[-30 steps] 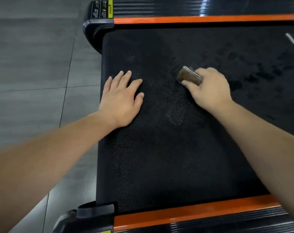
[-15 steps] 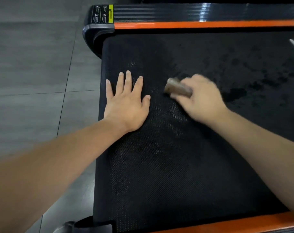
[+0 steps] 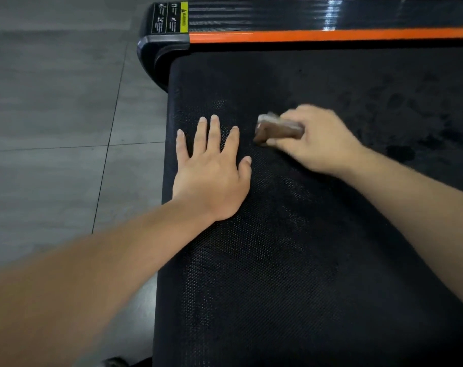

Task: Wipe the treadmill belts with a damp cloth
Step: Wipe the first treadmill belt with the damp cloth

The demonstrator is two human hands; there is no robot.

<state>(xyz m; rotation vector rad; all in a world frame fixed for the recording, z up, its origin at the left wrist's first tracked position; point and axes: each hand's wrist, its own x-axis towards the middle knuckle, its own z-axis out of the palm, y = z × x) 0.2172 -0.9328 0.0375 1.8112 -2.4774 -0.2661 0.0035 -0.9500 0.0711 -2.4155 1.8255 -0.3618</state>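
Cloth (image 3: 278,128), folded, is pinched in my right hand (image 3: 315,144), fingers curled over it, just right of my left index finger. My left hand (image 3: 212,176) lies flat, fingers spread, on the belt (image 3: 278,260). Apply even pressure; overlap strokes toward the spread fingertips.

Only lettering on the treadmill (image 3: 278,260) is a black sticker (image 3: 167,18), right at the left end of the orange stripe (image 3: 331,35) and just above it. Little white pictograms and tiny lines of text, way too small to read. Its yellow strip (image 3: 184,14) has a warning triangle and sideways text, probably "WARNING".
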